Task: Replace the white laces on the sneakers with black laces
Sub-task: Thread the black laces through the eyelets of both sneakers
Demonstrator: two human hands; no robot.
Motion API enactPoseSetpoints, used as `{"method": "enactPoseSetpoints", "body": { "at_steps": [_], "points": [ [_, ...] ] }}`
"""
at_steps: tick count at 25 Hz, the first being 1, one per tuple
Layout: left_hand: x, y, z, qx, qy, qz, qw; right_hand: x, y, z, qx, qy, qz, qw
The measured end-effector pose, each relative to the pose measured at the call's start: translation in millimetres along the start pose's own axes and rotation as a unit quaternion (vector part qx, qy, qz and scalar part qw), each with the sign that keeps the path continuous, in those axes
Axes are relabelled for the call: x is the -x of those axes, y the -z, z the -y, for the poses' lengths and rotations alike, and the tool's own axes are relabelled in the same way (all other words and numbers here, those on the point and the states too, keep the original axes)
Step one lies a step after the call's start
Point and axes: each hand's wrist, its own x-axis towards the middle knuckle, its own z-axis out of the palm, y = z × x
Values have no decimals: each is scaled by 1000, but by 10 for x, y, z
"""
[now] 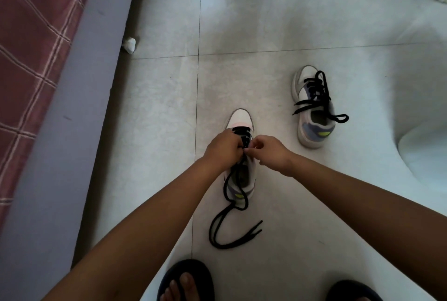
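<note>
Both hands, left hand [223, 147] and right hand [271, 149], pinch the black lace [226, 223] over the near sneaker [240, 117], mid-threading; next eyelet likely needs feeding.

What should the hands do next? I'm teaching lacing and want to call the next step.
Probably pull the black lace through the eyelet: both the left hand and right hand pinch it mid-tongue on the near sneaker, and long slack trails on the floor.

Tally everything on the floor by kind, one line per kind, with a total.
Sneakers: 2, the near sneaker that both hands work on, and the far sneaker
Black laces: 2, near lace, far lace
Dark sandals: 2, left sandal, right sandal
Crumpled white scrap: 1
Total: 7
</note>
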Motion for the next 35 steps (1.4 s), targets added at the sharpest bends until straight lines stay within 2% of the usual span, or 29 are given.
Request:
{"method": "enactPoseSetpoints", "body": {
  "at_steps": [3,10,12,15,18,21,24,26,29,31,33,35],
  "points": [
    [-19,41,23,27,8,4,1000,13,54,-55,-17,-2,20,1000],
    [111,-38,118,95,13,-71,993,9,43,-100,-64,-41,78,994],
    [145,-89,153,56,-24,-89,994,-6,13,-92,-43,-33,72,996],
    [251,-152,163,-17,-130,-134,982,1,-51,-138,-45,-37,48,997],
    [334,-200,200,0,-173,-185,967,30,-108,-179,-46,-26,22,998],
    [425,-269,220,130,-68,-184,972,105,-121,-176,-19,-1,-38,999],
    [559,-366,252,243,43,-204,947,336,-186,-195,4,4,-131,991],
    [614,-405,295,312,112,-173,928,519,-332,-169,52,-8,-105,993],
    [627,-425,420,330,153,-103,926,598,-510,-42,69,-40,-24,997],
    [630,-378,496,326,137,-61,933,517,-503,68,-22,-94,-12,995],
    [625,-324,555,304,96,-13,948,468,-517,195,-136,-165,3,977],
    [614,-281,544,297,78,35,951,491,-556,284,-195,-213,5,957]
  ]
}}
